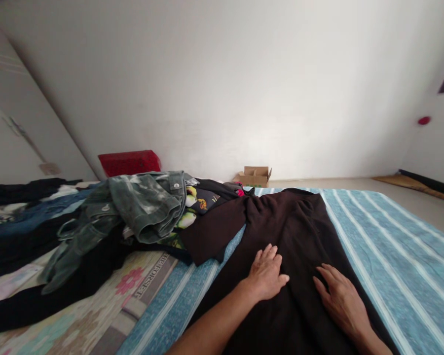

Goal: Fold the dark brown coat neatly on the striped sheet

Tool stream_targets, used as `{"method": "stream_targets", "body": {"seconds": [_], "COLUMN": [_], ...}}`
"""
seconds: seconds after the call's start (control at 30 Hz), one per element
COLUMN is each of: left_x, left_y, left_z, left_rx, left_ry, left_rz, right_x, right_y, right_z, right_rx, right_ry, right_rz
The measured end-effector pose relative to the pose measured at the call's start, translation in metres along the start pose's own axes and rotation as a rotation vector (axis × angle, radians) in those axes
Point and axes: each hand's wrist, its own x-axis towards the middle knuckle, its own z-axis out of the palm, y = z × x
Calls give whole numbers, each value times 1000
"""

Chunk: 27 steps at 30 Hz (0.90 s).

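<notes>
A dark brown garment (pixel 281 222) lies spread over a blue and white striped sheet (pixel 403 256), one sleeve-like part reaching left. My left hand (pixel 268 273) rests palm down on its middle, thumb out to the right. To the right of it, my right hand (pixel 340 296) lies flat on the same cloth near its right edge, fingers extended. Neither hand grips anything that shows. The lower end of the garment runs out of view beneath my forearms.
Left is a pile of clothes with grey-green denim (pixel 144 202) on top and a black garment (pixel 70 296) below, over a floral cover (pixel 85 320). Behind stand a red box-like object (pixel 129 162) and an open cardboard box (pixel 255 176). A white cabinet (pixel 18 113) is far left.
</notes>
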Motion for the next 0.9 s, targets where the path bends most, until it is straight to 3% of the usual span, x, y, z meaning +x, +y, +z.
{"method": "stream_targets", "body": {"seconds": [0.27,0.37,0.67,0.9], "left_x": [-22,-12,85,143], "left_y": [-30,-43,-109,-140], "left_z": [-1,-3,-26,-19], "left_rx": [-55,-218,-519,-753], "left_ry": [21,126,496,654], "left_rz": [-69,-125,-471,-521], "right_x": [-3,-3,-9,-13], "right_y": [2,5,11,24], "right_z": [-1,0,5,14], "right_rx": [26,31,33,-84], "right_ry": [20,18,82,173], "right_rz": [-4,-9,-61,-251]}}
